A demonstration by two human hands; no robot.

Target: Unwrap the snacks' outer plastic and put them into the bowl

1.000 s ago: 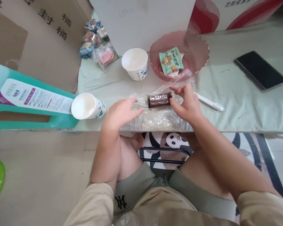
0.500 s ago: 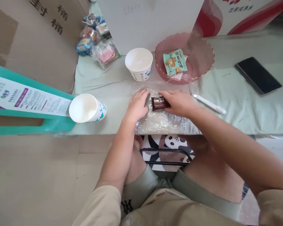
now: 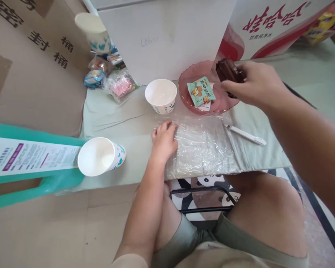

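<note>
The chocolate bar [image 3: 227, 70] has left the clear film [image 3: 203, 149]. Half a second ago it lay there in front of the pink bowl [image 3: 185, 102], between both hands. It is now raised over the bowl's far right side in the right hand [image 3: 257, 83].

Well to the left of the bowl, a paper cup [image 3: 100, 156] lies tipped on its side at the near edge of the table [image 3: 120, 119]. Nearer the bowl, the left hand [image 3: 164, 139] rests palm down on the film's left edge, fingers lightly curled and holding nothing. The film spreads, crinkled, just in front of the bowl. A white tub [image 3: 160, 95] stands upright just beside the bowl's left rim. Inside the bowl lies a green snack packet [image 3: 201, 91]. Above the bowl's right side, the right grip pinches the bar between thumb and fingers, the wrapper tilted. A white utensil [image 3: 245, 134] lies in front of the bowl, to its right.

Judging from this, the carry goes best with the pinch kept firm on the wrapper's sides, the bar held clear of the bowl's scalloped rim, and the left palm holding the film flat so it does not drag.
</note>
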